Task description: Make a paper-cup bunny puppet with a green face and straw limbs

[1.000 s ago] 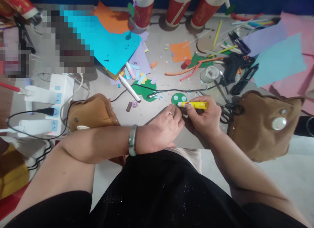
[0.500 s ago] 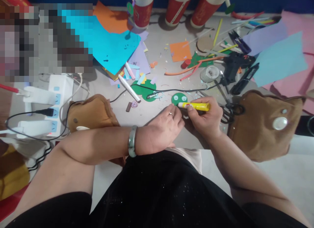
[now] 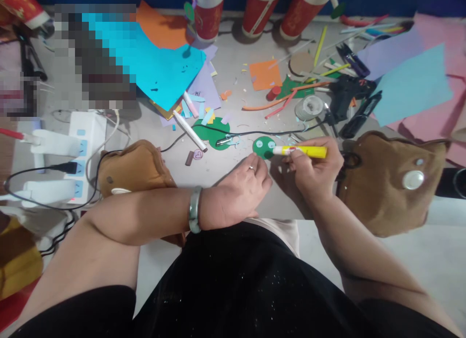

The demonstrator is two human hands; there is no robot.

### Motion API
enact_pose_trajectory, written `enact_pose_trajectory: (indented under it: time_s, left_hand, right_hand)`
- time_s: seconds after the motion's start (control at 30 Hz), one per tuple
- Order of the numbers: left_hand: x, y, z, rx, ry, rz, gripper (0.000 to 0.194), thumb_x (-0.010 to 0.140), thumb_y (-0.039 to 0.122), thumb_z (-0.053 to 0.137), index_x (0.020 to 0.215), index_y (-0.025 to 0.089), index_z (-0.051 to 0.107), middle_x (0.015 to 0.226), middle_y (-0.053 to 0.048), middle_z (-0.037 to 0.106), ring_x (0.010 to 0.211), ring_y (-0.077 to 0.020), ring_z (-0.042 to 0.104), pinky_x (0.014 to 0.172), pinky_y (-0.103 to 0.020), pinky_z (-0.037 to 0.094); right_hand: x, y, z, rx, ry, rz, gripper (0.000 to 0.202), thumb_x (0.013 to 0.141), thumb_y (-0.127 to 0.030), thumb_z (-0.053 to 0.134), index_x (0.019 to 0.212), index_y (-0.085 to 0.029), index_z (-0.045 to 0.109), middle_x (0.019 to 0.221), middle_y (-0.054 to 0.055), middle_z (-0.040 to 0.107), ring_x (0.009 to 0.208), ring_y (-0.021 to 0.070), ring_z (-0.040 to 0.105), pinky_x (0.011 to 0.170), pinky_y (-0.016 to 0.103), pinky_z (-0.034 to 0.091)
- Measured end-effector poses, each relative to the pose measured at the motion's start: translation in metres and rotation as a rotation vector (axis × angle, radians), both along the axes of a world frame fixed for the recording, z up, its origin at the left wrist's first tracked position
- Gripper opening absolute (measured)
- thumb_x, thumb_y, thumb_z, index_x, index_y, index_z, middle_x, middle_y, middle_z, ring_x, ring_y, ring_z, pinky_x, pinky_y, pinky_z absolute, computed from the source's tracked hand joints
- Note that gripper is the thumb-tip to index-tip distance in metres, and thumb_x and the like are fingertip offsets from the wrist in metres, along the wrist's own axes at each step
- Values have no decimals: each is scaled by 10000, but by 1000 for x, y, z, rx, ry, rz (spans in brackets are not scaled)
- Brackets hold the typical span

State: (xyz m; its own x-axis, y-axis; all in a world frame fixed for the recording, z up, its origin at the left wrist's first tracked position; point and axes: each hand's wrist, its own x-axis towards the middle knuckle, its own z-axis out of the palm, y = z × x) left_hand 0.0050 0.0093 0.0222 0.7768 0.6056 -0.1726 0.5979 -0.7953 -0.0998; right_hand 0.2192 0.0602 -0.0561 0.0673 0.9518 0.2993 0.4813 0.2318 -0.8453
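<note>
In my right hand (image 3: 318, 166) is a yellow glue stick (image 3: 309, 151) with a red-marked label, held nearly level. Its white end reaches over the right edge of a small green paper circle (image 3: 262, 146), which bears two pale blue round eyes. Bent fingers of my left hand (image 3: 245, 183) grip the circle's lower edge against the table; the thumb is hidden. A larger green paper shape (image 3: 211, 131) lies left of the circle, with a small clip-like object (image 3: 223, 141) on it. A white marker (image 3: 189, 129) and its brown cap (image 3: 190, 158) lie nearby.
Red paper cups (image 3: 207, 18) stand at the back. Black scissors (image 3: 351, 161) sit beside a brown pouch (image 3: 389, 192) on the right. A black cable (image 3: 255, 133) crosses the table from a power strip (image 3: 87, 122). A glue gun (image 3: 347, 93) and tape roll (image 3: 309, 107) lie right.
My right hand has moved right with the glue stick, drawing its white end from the circle's lower part towards the right eye. My left hand stays at the circle's edge.
</note>
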Motion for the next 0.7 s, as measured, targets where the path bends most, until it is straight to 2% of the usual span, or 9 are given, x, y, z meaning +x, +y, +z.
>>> enact_pose_trajectory:
  time_s: [0.07,0.2,0.4,0.57,0.7]
  left_hand:
    - [0,-1,-1,11,-3,3,959,984,760,667,1535,-22,605,1566,-308,648,1494,-407,610,1352,-506,357]
    - [0,-3,-3,41,-12,9,983,979,770,667,1534,-39,602,1552,-310,657,1511,-410,599,1355,-507,363]
    - [0,-2,-2,27,-1,0,985,961,782,686,1511,-33,622,1554,-320,654,1482,-418,627,1344,-500,382]
    - [0,-2,-4,27,1,8,973,982,758,667,1547,-31,595,1579,-317,636,1522,-415,597,1362,-512,360]
    - [1,-3,-6,24,-6,14,951,993,737,658,1562,-21,586,1601,-314,618,1531,-420,587,1376,-526,343]
  right_hand:
    - [-2,-2,4,36,-95,51,195,887,-423,782,897,-289,640,739,12,694,575,214,624,561,400,522]
    - [-6,-5,8,33,-197,137,164,905,-394,792,898,-295,662,787,14,732,601,206,644,575,376,541]
    - [1,-1,-2,42,-102,18,188,918,-436,767,938,-286,654,804,24,721,623,225,658,597,398,551]
    - [-3,-3,6,32,-184,102,156,889,-361,794,892,-298,651,770,9,721,601,214,639,579,384,542]
    - [-6,-4,9,41,-215,131,168,908,-390,788,914,-287,655,794,10,744,589,196,635,561,358,528]
